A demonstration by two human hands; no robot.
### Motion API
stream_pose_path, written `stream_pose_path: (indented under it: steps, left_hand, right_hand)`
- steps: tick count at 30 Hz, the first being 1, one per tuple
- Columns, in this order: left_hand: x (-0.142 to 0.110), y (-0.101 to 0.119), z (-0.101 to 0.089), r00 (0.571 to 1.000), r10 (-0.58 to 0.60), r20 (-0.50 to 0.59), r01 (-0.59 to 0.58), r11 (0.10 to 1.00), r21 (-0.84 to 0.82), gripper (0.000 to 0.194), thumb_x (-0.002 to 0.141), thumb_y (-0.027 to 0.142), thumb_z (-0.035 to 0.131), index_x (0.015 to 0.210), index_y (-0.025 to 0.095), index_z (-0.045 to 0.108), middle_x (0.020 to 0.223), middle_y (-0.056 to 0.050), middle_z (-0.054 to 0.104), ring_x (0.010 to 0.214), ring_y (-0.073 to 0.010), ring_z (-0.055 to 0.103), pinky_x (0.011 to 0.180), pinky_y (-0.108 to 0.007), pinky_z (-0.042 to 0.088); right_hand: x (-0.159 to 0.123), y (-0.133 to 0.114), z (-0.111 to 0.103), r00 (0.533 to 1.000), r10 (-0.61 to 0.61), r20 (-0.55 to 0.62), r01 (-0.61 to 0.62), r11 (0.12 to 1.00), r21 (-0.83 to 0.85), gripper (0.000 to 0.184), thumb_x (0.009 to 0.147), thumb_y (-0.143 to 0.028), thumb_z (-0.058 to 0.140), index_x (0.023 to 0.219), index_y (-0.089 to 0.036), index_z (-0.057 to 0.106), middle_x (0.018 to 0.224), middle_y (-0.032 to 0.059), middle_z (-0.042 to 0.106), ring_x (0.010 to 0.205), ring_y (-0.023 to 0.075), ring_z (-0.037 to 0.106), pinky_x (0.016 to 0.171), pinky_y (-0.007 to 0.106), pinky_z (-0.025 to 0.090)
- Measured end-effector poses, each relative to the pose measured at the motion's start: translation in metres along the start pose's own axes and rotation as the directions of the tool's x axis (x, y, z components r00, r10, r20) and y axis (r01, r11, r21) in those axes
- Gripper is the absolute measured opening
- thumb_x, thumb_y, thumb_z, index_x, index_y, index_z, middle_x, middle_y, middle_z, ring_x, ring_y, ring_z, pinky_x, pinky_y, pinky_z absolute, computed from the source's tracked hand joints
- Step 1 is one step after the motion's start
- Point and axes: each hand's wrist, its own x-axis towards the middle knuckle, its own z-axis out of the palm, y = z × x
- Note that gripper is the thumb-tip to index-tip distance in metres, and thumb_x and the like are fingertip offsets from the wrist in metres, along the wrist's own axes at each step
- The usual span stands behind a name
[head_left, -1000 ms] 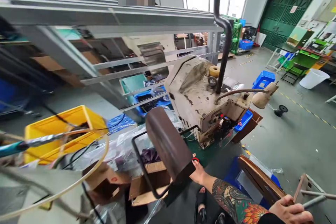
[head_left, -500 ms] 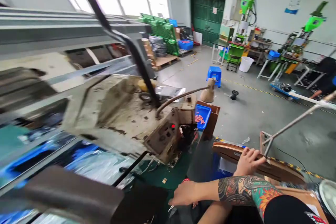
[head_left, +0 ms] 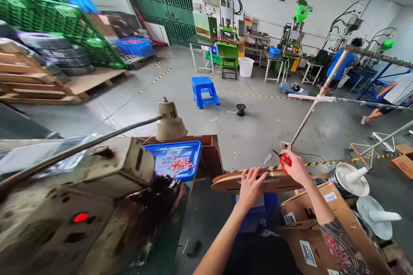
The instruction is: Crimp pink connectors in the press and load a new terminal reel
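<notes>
My left hand (head_left: 251, 187) lies over the upper rim of a large brown cardboard reel (head_left: 222, 182), its fingers bent across the edge. A pair of red-handled scissors (head_left: 285, 161) is gripped in my right hand (head_left: 296, 168), just above the right part of the same reel. The dark blades point up and to the left, clear of the reel. Below the reel, a blue bin (head_left: 269, 212) is partly hidden.
At left stands a worn machine (head_left: 125, 167) with a lamp (head_left: 171, 122) and a blue tray (head_left: 196, 154) of small pink pieces. Open cardboard boxes (head_left: 318, 206) and white spools (head_left: 351, 180) sit at right. Beyond are a blue stool (head_left: 205, 90), a black spool (head_left: 240, 109) and two people.
The view has turned right. My right hand has risen from low beside the machine to above the reel, bringing the red-handled scissors. My left hand stays on the reel's rim.
</notes>
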Motion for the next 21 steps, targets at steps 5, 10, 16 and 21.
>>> stream_pose_path:
  steps: [5,10,16,21]
  left_hand:
    - [0.018,0.0,-0.001,0.998,-0.04,0.043,0.04,0.999,0.008,0.057,0.081,-0.002,0.059,0.122,0.035,0.075,0.129,-0.007,0.073,0.119,-0.0288,0.064,0.11,-0.05,0.041]
    - [0.046,0.015,-0.001,0.991,-0.123,0.056,0.125,0.992,-0.017,0.032,0.091,0.012,0.062,0.111,0.032,0.076,0.138,-0.005,0.071,0.129,-0.0286,0.062,0.114,-0.051,0.043]
    - [0.074,0.039,0.019,0.92,-0.383,0.08,0.392,0.896,-0.211,0.012,0.093,0.023,0.064,0.098,0.025,0.074,0.153,-0.007,0.062,0.15,-0.0329,0.046,0.123,-0.066,0.033]
    - [0.081,0.026,0.023,0.876,-0.474,0.094,0.482,0.848,-0.222,0.012,0.092,0.022,0.064,0.087,0.025,0.074,0.146,-0.008,0.068,0.146,-0.0341,0.051,0.116,-0.066,0.041]
  right_hand:
    - [0.028,0.045,0.016,0.982,0.058,0.18,-0.069,0.996,0.058,0.044,0.063,-0.036,0.085,0.1,-0.025,0.063,0.069,-0.0073,0.06,0.062,0.0166,0.056,0.062,0.028,0.047]
    - [0.05,0.071,0.013,0.951,0.049,0.307,-0.095,0.986,0.137,0.044,0.065,-0.039,0.083,0.099,-0.025,0.058,0.064,-0.0101,0.055,0.057,0.0138,0.05,0.058,0.025,0.043]
    - [0.056,0.076,0.011,0.963,0.023,0.269,-0.082,0.974,0.211,0.035,0.077,-0.038,0.072,0.105,-0.023,0.058,0.073,-0.0066,0.053,0.064,0.0146,0.054,0.063,0.026,0.048]
    - [0.053,0.067,0.019,0.97,0.043,0.237,-0.093,0.975,0.203,0.035,0.079,-0.038,0.072,0.108,-0.022,0.059,0.075,-0.0048,0.058,0.066,0.0159,0.057,0.066,0.027,0.049]
